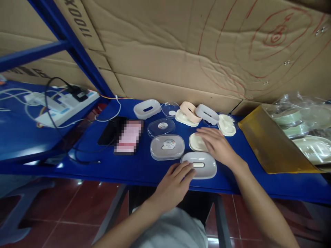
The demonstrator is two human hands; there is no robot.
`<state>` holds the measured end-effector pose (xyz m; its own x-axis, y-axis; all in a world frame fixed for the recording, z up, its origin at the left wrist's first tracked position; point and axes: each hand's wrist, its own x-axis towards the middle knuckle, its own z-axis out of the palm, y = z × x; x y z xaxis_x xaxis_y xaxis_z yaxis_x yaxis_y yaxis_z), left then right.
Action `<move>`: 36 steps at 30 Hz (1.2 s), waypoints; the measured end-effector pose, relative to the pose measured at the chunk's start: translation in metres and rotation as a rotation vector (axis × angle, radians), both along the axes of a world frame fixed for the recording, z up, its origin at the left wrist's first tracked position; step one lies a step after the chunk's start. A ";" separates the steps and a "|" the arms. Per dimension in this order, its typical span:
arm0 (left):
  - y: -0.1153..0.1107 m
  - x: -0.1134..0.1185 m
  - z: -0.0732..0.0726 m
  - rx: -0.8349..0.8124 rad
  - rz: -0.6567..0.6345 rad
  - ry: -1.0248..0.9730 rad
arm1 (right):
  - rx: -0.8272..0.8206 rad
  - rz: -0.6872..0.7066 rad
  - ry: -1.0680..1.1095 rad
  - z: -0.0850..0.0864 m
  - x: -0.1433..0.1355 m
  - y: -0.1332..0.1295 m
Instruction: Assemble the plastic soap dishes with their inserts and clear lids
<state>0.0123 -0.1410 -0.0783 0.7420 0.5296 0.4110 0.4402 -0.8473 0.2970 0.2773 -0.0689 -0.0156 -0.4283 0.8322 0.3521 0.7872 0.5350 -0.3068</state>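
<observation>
My left hand [176,182] lies at the left end of a grey oval soap dish [208,170], its outstretched fingers over the rim. A cream strip shows in the slot of that dish. Just behind it is a cream oval base [197,143]. My right hand [219,146] reaches over the base's right side with its fingers stretched out; whether they touch it I cannot tell. To the left sits another grey soap dish [156,151] under a clear lid with a label. A loose clear lid [155,129] with a round sticker lies behind that one.
Along the back are a white dish [141,110], a peach dish [190,109], a lilac dish [209,113] and a cream piece [227,125]. A phone [128,137] lies left, near a power strip [64,112]. An open carton [263,144] of wrapped pieces stands right.
</observation>
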 end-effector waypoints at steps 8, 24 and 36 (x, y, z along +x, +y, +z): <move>0.001 -0.008 -0.002 -0.022 -0.013 -0.092 | -0.209 0.328 -0.185 0.000 -0.094 0.119; 0.000 -0.007 -0.006 0.006 0.093 -0.199 | -0.218 0.104 0.102 0.002 -0.041 0.085; -0.001 -0.008 -0.010 -0.210 0.144 -0.378 | 0.291 -0.035 0.022 0.004 0.006 -0.047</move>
<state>0.0045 -0.1421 -0.0884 0.4733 0.7170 0.5117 0.3769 -0.6899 0.6181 0.2835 -0.1160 -0.0118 -0.3910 0.7088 0.5871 0.8015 0.5758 -0.1615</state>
